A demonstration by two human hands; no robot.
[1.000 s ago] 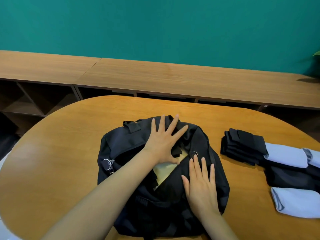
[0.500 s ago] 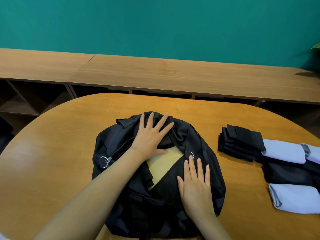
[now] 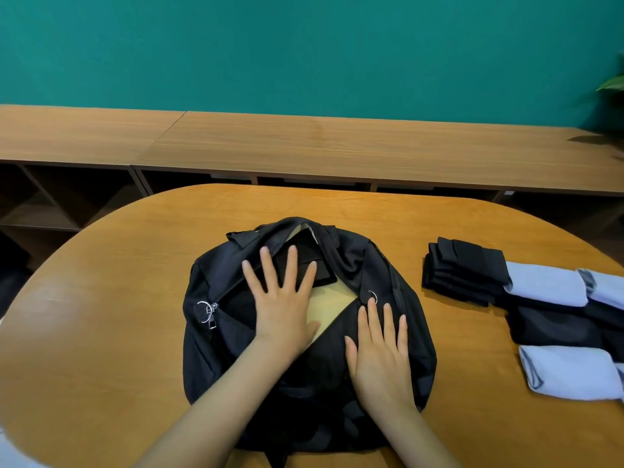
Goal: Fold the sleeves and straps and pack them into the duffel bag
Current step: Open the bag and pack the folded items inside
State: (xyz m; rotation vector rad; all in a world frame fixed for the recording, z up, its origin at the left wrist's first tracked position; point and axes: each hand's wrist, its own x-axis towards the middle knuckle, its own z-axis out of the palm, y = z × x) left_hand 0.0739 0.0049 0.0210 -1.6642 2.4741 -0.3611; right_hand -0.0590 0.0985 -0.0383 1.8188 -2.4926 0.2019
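A black duffel bag (image 3: 216,346) lies on the wooden table, its zip parted to show a tan lining (image 3: 332,304). A folded black piece (image 3: 322,273) rests inside the opening. My left hand (image 3: 282,298) lies flat with spread fingers over the opening, fingertips on the folded piece. Flat on the bag's right flap is my right hand (image 3: 380,349), fingers apart, near a metal zip ring (image 3: 371,294). To the right sits a stack of folded black straps (image 3: 464,270) and folded pale blue sleeves (image 3: 547,287), with more dark folded pieces (image 3: 553,324) between them.
The oval table (image 3: 111,319) has bare wood left of the bag. A long wooden bench shelf (image 3: 337,146) runs behind it under a teal wall. A plant leaf (image 3: 613,82) shows at the far right. Another pale blue folded sleeve (image 3: 570,371) lies near the table's right edge.
My left hand slid back toward me over the bag's opening, uncovering the folded black piece inside. The opening now gapes wider at the far end. My right hand stays flat on the flap.
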